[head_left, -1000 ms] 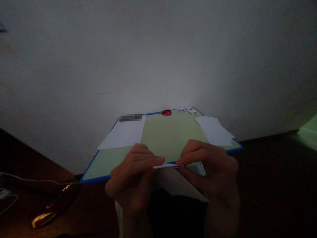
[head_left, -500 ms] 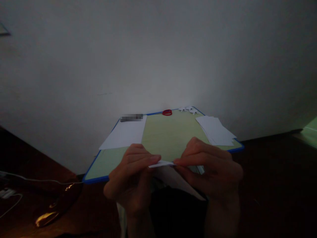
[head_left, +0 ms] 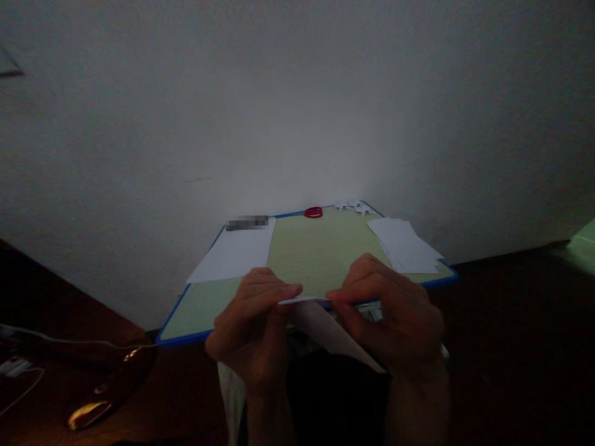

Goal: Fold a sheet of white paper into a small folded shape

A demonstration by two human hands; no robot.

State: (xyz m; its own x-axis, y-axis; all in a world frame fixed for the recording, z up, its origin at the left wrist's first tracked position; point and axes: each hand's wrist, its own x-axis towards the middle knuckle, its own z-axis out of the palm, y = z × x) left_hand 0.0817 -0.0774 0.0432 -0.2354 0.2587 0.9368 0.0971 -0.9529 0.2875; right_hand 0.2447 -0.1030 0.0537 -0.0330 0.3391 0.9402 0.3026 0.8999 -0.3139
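A folded piece of white paper [head_left: 332, 331] is held up between my two hands, in front of the table's near edge. My left hand [head_left: 258, 322] pinches its left end between thumb and fingers. At the other end, the thumb and index finger of my right hand [head_left: 393, 313] are closed on the paper. One thin edge faces me at the top, and a slanting flap hangs below it towards the right wrist. The fingers cover both ends, so the exact fold cannot be made out.
On the pale green table [head_left: 316, 248] with blue edging lie a large white sheet [head_left: 237, 254] at left, a stack of paper [head_left: 406, 244] at right, red-handled scissors [head_left: 313, 212] and small white paper pieces [head_left: 353, 206] at the back. A blurred-out dark object [head_left: 246, 223] rests on the left sheet. A wall stands behind.
The paper's upper edge has tilted and now looks thinner. Both hands have shifted slightly, the left one a little to the right, keeping their pinch on the paper.
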